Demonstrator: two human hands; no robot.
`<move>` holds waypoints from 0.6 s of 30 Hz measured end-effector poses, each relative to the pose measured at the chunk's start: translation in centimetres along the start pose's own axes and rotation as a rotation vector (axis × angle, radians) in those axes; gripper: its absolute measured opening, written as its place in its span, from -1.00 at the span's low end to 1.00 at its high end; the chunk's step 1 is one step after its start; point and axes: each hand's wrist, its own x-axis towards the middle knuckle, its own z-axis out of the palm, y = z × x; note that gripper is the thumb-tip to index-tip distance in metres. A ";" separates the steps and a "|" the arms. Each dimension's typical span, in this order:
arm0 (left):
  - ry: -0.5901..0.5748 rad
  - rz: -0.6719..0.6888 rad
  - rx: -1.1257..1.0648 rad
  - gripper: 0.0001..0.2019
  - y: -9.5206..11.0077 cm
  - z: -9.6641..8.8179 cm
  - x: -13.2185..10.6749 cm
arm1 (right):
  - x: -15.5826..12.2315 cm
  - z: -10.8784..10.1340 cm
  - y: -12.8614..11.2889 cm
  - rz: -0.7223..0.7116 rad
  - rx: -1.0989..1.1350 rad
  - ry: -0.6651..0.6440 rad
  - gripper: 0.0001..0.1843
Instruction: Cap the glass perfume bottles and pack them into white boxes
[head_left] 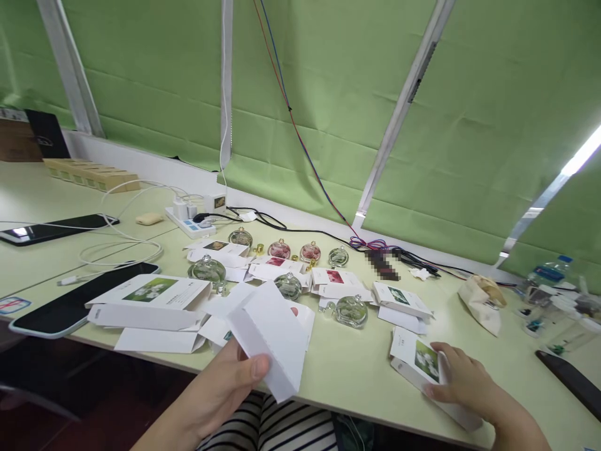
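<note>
My left hand [235, 376] is closed around a plain white box piece [277, 341], its thumb on the near face, tilted up at the table's front edge. Farther right, my right hand [464, 382] grips a white carton [413, 354] with a green flower picture; the carton lies on the table and its open end faces left. Between the hands, a round glass bottle [351, 311] with pale green content sits beside a small clear cap [328, 308]. Another green bottle [287, 286] stands behind the piece in my left hand.
An open flower carton [154, 293] lies at left by a phone [79, 304]. Red bottles [310, 252] and further cartons [338, 279] stand behind. A power strip [190, 222] with cables lies farther back. A cloth pouch [481, 300] and plastic bottle [549, 272] are at right.
</note>
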 end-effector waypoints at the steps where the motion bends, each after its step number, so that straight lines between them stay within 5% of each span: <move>1: -0.003 0.002 0.004 -0.29 0.0 -0.1 0.0 | -0.4 -0.2 -0.3 0.000 0.049 -0.016 -0.19; 4: -0.007 -0.015 0.019 -0.35 0.0 -0.2 0.0 | -2.2 -1.4 -2.1 -0.115 0.270 -0.036 -0.20; 7: -0.056 -0.058 0.042 -0.33 -0.1 -0.2 -0.3 | -4.3 -2.5 -5.2 -0.431 0.529 -0.034 -0.13; 11: -0.167 -0.112 0.087 -0.22 -0.1 0.4 -0.9 | -5.5 -2.3 -10.5 -0.757 0.732 -0.226 -0.03; 14: -0.185 -0.075 0.080 -0.22 0.3 0.8 -1.1 | -5.5 -1.4 -13.3 -0.860 0.774 -0.321 -0.07; 18: -0.137 -0.037 0.041 -0.29 0.7 0.6 -1.0 | -5.5 -0.9 -14.0 -0.851 0.751 -0.339 -0.09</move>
